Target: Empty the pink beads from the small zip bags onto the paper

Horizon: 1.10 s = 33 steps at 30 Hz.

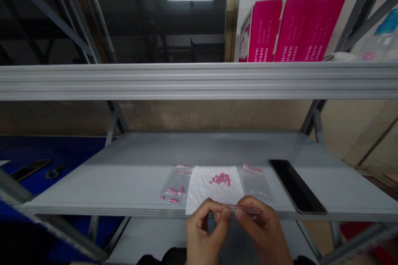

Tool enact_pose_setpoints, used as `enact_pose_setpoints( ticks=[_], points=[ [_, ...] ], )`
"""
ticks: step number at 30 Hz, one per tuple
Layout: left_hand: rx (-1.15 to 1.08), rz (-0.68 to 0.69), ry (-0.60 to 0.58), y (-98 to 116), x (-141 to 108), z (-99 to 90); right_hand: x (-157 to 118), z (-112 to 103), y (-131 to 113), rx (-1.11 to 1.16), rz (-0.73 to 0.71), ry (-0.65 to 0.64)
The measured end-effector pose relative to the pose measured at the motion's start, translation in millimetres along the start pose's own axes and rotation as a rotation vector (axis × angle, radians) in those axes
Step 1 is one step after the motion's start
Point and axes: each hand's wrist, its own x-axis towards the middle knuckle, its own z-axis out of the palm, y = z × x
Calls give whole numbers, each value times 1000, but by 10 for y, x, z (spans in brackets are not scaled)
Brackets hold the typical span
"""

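Between my two hands, just in front of the shelf's front edge, is a small clear zip bag (248, 208) with a red seal line. My left hand (207, 228) pinches one end of the seal between thumb and finger. The other end is pinched by my right hand (261, 230). Beyond them a white tissue (202, 186) lies on the shelf, bearing several small pink round pills (222, 179). To its left, a clear zip bag (171, 184) holds several pink pills. To its right lies another clear zip bag (256, 184) with no pills visible in it.
A black phone (297, 184) lies on the grey shelf (133, 174) at the right. A metal beam (199, 80) crosses above, with pink boxes (298, 29) and a blue-capped bottle (382, 35) behind it. Another phone (31, 169) rests on a blue surface at the left.
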Motion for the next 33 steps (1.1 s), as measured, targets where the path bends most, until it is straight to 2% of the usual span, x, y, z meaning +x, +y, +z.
enact_pose_setpoints(
  ticks=[5,14,24,33],
  points=[
    [0,13,-56,-17,-2,65,-27,-123,-30,-11,-28,53],
    [24,6,-143,22,81,194,-42,-274,-171,-15,26,117],
    [-9,46,-157,168,295,354,88,-537,-214,3,61,211],
    [55,33,-166,168,419,427,197,-621,-270,-43,41,290]
  ],
)
